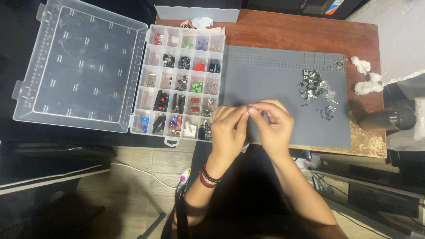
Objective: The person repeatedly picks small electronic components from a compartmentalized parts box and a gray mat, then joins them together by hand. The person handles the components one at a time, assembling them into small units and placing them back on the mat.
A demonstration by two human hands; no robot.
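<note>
Over the grey work mat [274,84], the left hand [228,132] and right hand [274,126] are pinching, grip narrow, a tiny electronic part [249,107], barely visible between fingertips, which is probably light, stiff and fragile-legged, best held by its body.

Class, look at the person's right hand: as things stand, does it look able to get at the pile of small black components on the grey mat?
Probably yes. The right hand sits over the grey mat, fingertips meeting the left hand, and only bare mat lies between it and the pile of small black components.
</note>
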